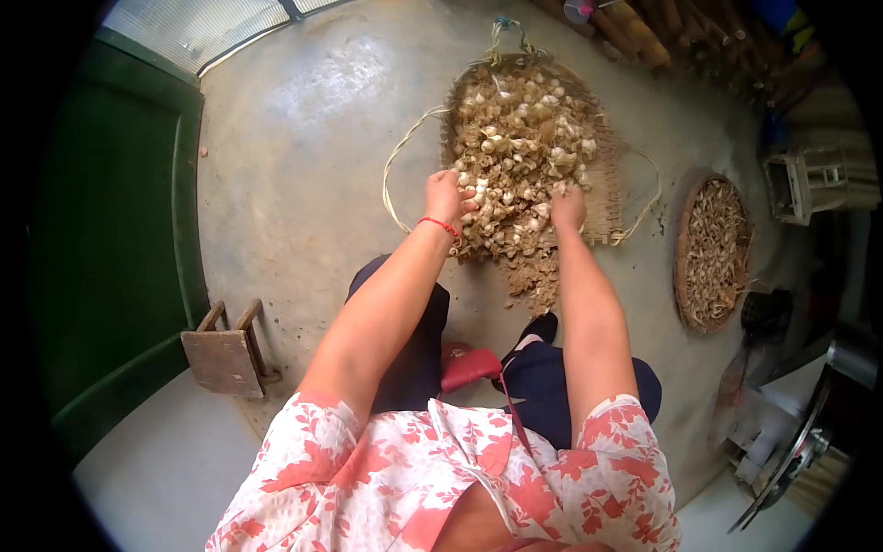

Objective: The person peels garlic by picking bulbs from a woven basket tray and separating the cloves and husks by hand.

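Filling the near foreground — one white short-sleeved shirt [386,478], coral leaf print. Next, dark trousers [418,322], bent at the knees; between them, a red pouch [466,366] on a strap. One black shoe [543,327], beyond the pouch. One wooden stool [221,359], out to the left, beside the green door [110,221]. Loose husks [532,283], spilled on the floor off the tray's near end.

Left hand [451,196], red cord [439,224] at the wrist: fingers partly bent, touching the pile's left side; whether a bulb is gripped, cannot tell. Right hand [568,207]: fingers curled narrow at the pile's right side; its grip, likewise, cannot be told. Garlic bulbs [520,147], pale, among brown husks, heaped on a woven tray [604,198] between and beyond the hands; rope handles [394,166] at its sides.

To the right, apart — a round basket [713,253] of pale dried pieces. Farthest, logs [635,32], upper right.
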`<state>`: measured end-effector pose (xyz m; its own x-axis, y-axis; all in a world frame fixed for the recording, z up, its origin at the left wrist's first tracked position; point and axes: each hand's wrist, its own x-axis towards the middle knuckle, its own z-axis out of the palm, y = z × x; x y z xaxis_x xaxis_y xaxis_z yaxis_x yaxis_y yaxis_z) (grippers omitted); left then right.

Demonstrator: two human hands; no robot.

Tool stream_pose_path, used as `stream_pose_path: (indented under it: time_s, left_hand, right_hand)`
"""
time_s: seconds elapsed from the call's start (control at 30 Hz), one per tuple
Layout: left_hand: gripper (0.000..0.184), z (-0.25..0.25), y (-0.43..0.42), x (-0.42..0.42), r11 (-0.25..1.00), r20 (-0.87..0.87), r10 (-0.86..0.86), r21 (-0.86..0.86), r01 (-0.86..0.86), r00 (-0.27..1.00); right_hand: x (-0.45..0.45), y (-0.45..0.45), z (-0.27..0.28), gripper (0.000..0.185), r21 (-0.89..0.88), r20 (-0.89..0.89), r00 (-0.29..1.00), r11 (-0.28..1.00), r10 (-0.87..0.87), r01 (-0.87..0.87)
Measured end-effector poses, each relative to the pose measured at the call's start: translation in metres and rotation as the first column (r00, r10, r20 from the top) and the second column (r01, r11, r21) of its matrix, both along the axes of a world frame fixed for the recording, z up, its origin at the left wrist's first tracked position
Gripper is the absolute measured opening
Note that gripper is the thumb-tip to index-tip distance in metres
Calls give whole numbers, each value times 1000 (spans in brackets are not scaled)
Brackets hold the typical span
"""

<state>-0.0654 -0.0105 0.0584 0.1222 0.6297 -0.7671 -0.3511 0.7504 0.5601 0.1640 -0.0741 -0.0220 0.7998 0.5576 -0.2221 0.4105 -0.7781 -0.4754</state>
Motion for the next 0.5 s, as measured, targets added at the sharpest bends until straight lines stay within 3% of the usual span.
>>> stream_pose_path:
  time_s: [0.03, 0.07, 0.1, 0.17, 0.2, 0.27, 0.33, 0.37, 0.4, 0.47, 0.5]
  left_hand:
    - [34, -2, 1, -1, 1000, -5, 8, 4, -8, 1000]
    - [34, -3, 2, -2, 1000, -14, 15, 4, -14, 1000]
    - [34, -3, 2, -3, 1000, -11, 23, 3, -23, 1000]
    - [37, -3, 4, -5, 999, 0, -29, 28, 29, 1000]
    - [37, -1, 4, -6, 1000, -1, -20, 25, 20, 1000]
    - [39, 5, 0, -9, 997, -13, -68, 22, 68, 998]
    - [40, 2, 4, -13, 995, -36, -94, 15, 95, 995]
    - [40, -1, 2, -13, 993, -28, -121, 15, 121, 992]
    - [39, -4, 1, -10, 989, -13, -148, 22, 148, 989]
    - [37, -2, 1, -5, 985, -1, -173, 8, 173, 985]
    - [34, -3, -1, 0, 981, 7, -192, -4, 192, 981]
  right_hand:
    - [-19, 6, 31, 31, 113, 19, 997, 991, 72, -74]
    - [-34, 17, 41, 33, 27, 71, 984, 986, 162, -164]
    - [-61, 29, 72, 32, 77, -43, 948, 947, 316, -312]
    - [-74, 48, 19, 31, 150, 7, 800, 790, 601, -595]
    - [-87, 52, 16, 29, -19, -9, 751, 751, 660, -660]
    - [-95, 47, 17, 25, -36, 100, 745, 751, 659, -659]
    - [-90, 49, 28, 22, -29, -15, 810, 809, 587, -587]
    - [-76, 43, 7, 20, 90, 16, 830, 826, 558, -557]
    - [-72, 42, 27, 18, 117, -160, 874, 888, 458, -444]
    - [-37, 32, -2, 14, 286, -301, 905, 934, 301, -216]
    - [-27, 27, 2, 13, 302, -482, 858, 953, 176, -26]
